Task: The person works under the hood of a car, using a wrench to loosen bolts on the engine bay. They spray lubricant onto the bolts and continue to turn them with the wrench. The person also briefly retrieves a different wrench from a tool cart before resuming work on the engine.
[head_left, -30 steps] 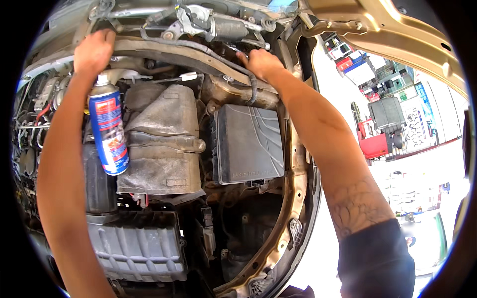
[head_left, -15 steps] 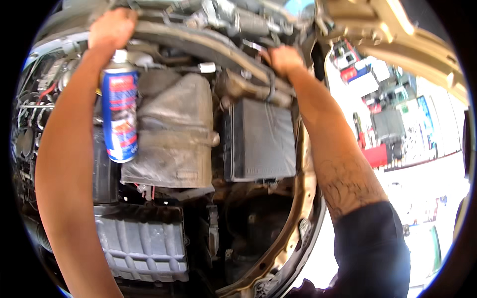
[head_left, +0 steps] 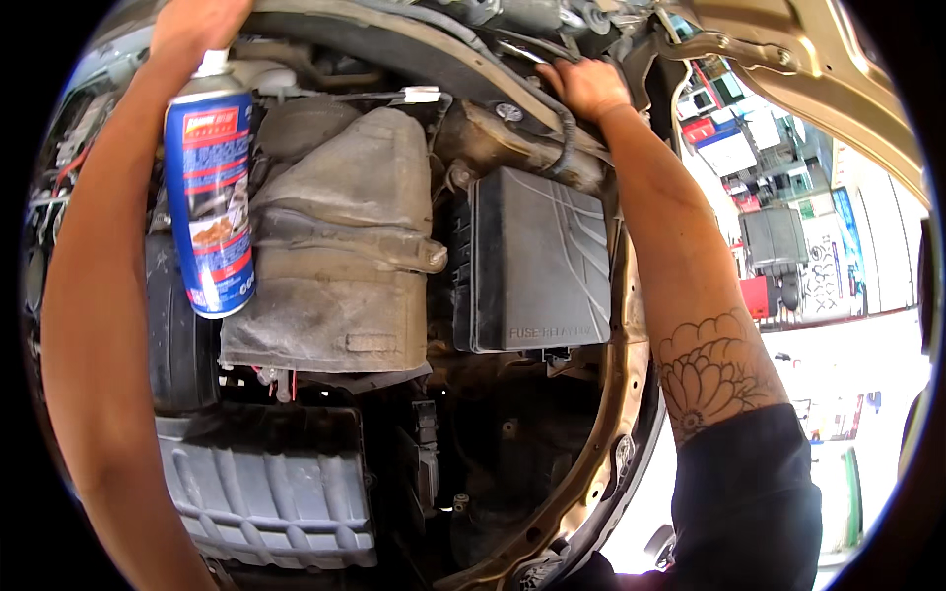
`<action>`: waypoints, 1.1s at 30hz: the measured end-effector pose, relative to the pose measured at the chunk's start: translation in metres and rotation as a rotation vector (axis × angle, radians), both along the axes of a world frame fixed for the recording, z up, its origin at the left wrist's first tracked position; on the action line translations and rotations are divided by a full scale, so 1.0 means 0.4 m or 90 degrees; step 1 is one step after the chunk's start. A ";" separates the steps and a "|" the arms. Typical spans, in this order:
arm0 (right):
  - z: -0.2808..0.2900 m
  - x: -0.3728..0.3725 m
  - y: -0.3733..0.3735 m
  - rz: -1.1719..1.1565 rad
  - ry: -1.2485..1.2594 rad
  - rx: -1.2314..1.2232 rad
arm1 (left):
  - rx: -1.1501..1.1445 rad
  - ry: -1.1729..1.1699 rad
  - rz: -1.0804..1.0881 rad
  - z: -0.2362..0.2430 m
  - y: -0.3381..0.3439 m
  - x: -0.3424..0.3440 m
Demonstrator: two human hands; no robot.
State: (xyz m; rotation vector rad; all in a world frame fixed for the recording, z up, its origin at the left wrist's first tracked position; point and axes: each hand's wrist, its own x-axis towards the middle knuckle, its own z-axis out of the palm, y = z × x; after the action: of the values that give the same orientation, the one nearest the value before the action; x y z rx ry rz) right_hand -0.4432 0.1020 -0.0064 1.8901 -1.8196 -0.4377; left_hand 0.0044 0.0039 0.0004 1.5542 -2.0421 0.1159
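My left hand (head_left: 200, 25) is at the top left edge over the engine bay, its fingertips out of view. Beneath it a blue spray can (head_left: 209, 202) with a white top lies alongside my forearm, on the engine parts. My right hand (head_left: 591, 91) reaches to the upper firewall area, fingers curled round a slim silver metal tool (head_left: 519, 51), whose working end is hard to make out. A grey hose (head_left: 564, 138) runs down beside that hand. A large dull cover (head_left: 345, 246) and a black ribbed fuse box lid (head_left: 532, 261) sit below my hands.
The gold hood hinge (head_left: 729, 49) and fender rail (head_left: 621, 394) edge the bay at the right. A grey ribbed plastic housing (head_left: 266, 483) is at lower left, beside a dark cavity. Beyond the car are red and grey tool cases (head_left: 769, 236) and assorted shop items.
The view has shifted, so the engine bay's upper parts now sit higher and farther right in the picture. Both hands stay around the same parts, the right still at the silver tool.
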 end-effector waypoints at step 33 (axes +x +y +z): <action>0.011 0.022 -0.014 -0.127 -0.121 0.120 | 0.003 -0.212 -0.004 -0.022 -0.047 -0.006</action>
State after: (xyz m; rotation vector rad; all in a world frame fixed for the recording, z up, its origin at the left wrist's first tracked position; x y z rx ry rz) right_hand -0.4345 0.0962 -0.0019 1.9369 -2.1713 -0.5292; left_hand 0.0019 -0.0151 -0.0082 1.6177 -2.2995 0.3913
